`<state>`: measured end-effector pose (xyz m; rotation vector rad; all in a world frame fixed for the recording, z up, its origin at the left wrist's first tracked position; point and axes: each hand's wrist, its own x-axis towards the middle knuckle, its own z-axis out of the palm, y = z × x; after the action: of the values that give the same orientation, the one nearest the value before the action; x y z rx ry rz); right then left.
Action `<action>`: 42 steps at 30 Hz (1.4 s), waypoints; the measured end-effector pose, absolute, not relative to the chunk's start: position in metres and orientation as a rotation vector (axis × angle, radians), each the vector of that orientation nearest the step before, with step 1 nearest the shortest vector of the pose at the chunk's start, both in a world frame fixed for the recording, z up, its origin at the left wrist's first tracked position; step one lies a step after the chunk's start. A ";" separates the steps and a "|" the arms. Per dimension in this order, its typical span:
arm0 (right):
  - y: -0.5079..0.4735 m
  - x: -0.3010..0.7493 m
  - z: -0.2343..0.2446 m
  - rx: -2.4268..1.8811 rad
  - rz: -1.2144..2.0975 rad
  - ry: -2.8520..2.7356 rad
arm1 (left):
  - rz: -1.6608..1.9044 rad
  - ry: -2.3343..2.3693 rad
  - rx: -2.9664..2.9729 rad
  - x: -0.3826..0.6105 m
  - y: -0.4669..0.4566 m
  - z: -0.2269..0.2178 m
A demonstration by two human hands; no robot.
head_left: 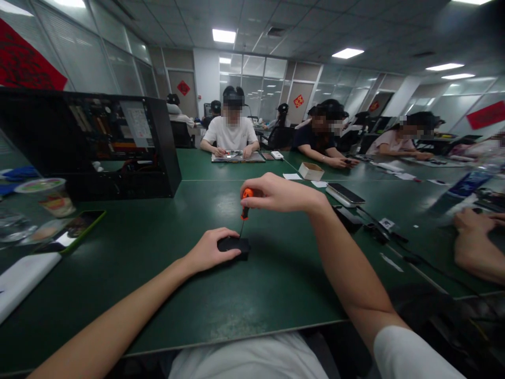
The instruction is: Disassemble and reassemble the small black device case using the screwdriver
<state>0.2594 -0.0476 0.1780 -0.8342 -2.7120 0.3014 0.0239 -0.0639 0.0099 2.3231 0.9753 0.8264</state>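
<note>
On the green tabletop lies a small black box-shaped device. My left hand grips its left side, thumb along the near edge and fingers over the far edge. An orange and black screwdriver stands nearly upright, its thin shaft reaching down to the top of the device. Above it, my right hand is closed around the orange handle, with the wrist bent. Whether the tip sits in a screw is too small to tell.
An open black computer case stands at the left, near a lidded cup and a green-edged phone. Right of my forearm are a phone, an open cardboard box and cables. Co-workers sit opposite; another's hands rest at right.
</note>
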 end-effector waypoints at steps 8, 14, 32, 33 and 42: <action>-0.040 0.257 0.169 -0.822 0.319 -2.729 | 0.822 0.931 2.337 0.022 -0.061 0.004; -0.038 0.259 0.168 -0.847 0.299 -2.714 | 0.827 0.913 2.341 0.023 -0.063 0.006; -0.045 0.252 0.172 -0.786 0.355 -2.737 | 0.840 0.938 2.317 0.022 -0.065 0.004; -0.044 0.251 0.172 -0.784 0.367 -2.742 | 0.837 0.935 2.312 0.022 -0.065 0.004; -0.030 0.246 0.168 -0.750 0.416 -2.714 | 0.815 0.920 2.263 0.019 -0.065 0.001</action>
<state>0.2460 -0.0300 0.1680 -0.7498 -2.7135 0.4160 0.0187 -0.0646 0.0012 2.2628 0.9205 0.8152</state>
